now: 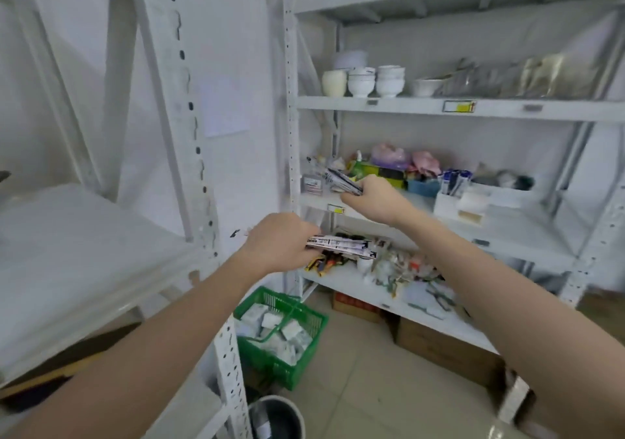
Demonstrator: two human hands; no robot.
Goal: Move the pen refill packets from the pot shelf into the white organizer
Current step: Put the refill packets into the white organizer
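At the middle shelf (490, 232) of a white storage rack, a bundle of pen refill packets (341, 179) sits in the grip of the right hand (373, 198), fingers curled round one end so the rest fans up and left. A second bundle (341, 245) lies level in the left hand (280, 242), pinched at one end, apparently kept ready for the same trip. Their destination, the white organizer (461, 207), stands further right on that shelf, already holding packets. Bowls (362, 82) line the shelf above; a green basket (280, 333) rests on the floor.
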